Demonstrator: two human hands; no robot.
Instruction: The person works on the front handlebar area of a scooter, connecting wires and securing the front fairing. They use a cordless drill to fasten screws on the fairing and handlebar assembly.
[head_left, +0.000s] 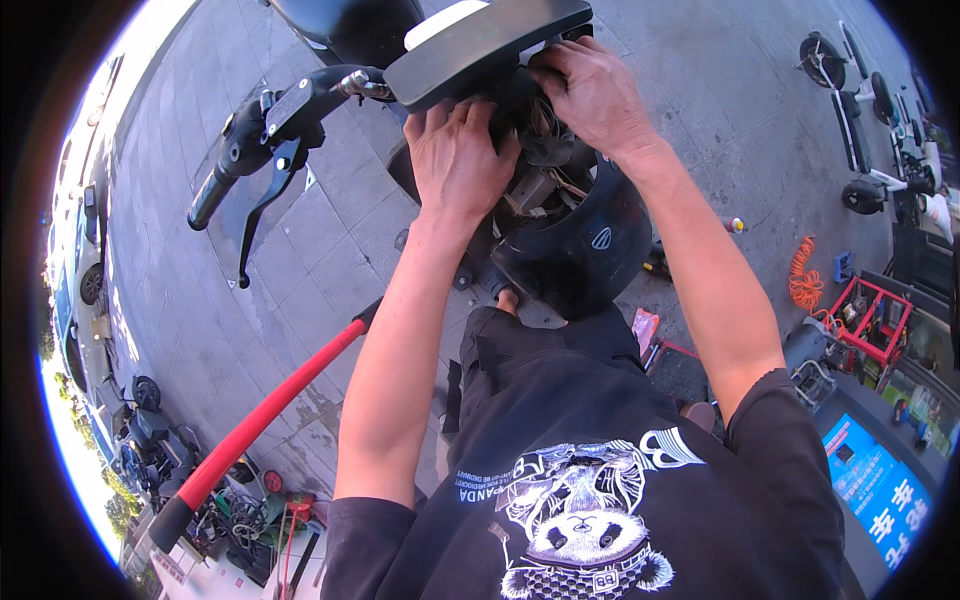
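Note:
A dark dashboard panel (487, 56) of a scooter or electric moped tilts across the top of the view. My left hand (459, 154) has its fingers hooked at the panel's lower left edge, their tips hidden. At its right end, the bent fingers and thumb of my right hand (592, 94) grip the panel's underside, partly out of sight. Between my wrists, a tangle of wires (544, 124) shows in the cavity of the black front fairing (581, 255). To the left juts the handlebar grip (214, 195) with its brake lever (262, 195) and fluid reservoir (292, 109).
A red bar with black ends (262, 412) slants up at lower left. Parked scooters (161, 442) stand behind it. At right are a coiled orange air hose (806, 277), a red metal frame (874, 319) and wheeled vehicles (855, 120). Grey paving (720, 90) surrounds me.

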